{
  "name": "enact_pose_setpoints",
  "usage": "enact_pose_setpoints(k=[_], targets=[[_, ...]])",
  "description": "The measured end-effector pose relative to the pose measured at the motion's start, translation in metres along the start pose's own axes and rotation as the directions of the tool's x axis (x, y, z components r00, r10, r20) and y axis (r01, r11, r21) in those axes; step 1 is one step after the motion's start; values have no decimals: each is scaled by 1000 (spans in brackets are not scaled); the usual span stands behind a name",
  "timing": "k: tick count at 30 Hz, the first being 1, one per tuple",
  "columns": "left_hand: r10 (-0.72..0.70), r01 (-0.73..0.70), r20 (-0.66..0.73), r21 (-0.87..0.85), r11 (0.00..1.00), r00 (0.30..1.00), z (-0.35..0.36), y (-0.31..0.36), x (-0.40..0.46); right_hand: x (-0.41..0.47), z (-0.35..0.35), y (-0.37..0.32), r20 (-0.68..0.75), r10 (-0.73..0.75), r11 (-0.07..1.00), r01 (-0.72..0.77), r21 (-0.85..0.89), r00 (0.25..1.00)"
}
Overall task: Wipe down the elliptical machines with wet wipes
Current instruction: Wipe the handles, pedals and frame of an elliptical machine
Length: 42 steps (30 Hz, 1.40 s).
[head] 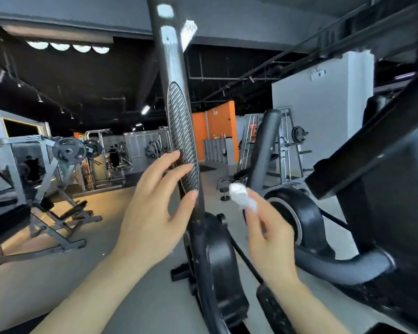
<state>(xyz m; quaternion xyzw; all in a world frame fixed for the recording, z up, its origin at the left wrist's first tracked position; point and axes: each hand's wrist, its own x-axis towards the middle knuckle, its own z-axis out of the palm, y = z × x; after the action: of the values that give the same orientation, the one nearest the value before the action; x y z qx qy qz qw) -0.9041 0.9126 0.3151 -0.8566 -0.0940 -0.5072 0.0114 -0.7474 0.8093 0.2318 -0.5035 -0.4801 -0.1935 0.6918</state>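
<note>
Left hand [155, 208] open against handlebar [179, 131], right hand [268, 232] pinching wipe [239, 196]

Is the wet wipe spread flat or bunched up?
Bunched up: the wet wipe is a crumpled white wad pinched in the right hand, clear of the handlebar.

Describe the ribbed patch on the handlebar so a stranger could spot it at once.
Find the tall black elliptical handlebar rising up the middle. The long oval ribbed grey grip patch sits on it, touched by the left hand's fingers. Only it has diagonal ridges; the bar around it is smooth.
</note>
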Motion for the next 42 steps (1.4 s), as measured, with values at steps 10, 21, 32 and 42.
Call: enact_pose_setpoints(k=[10, 21, 32, 42], targets=[[501, -439, -1, 483, 758, 865, 46, -17, 76, 149, -44, 12, 9, -319, 809, 278, -518, 948], [544, -466, -55, 451, 762, 837, 51, -28, 78, 54, -50, 66, 602, -264, 522, 637, -567, 753], [549, -448, -144, 427, 785, 824, 58, -30, 74, 63, -76, 3, 726, -101, 513, 661, -548, 681], [546, -441, -160, 428, 789, 822, 60, -35, 74, 85, -50, 52, 846, -147, 364, 823, -435, 512]])
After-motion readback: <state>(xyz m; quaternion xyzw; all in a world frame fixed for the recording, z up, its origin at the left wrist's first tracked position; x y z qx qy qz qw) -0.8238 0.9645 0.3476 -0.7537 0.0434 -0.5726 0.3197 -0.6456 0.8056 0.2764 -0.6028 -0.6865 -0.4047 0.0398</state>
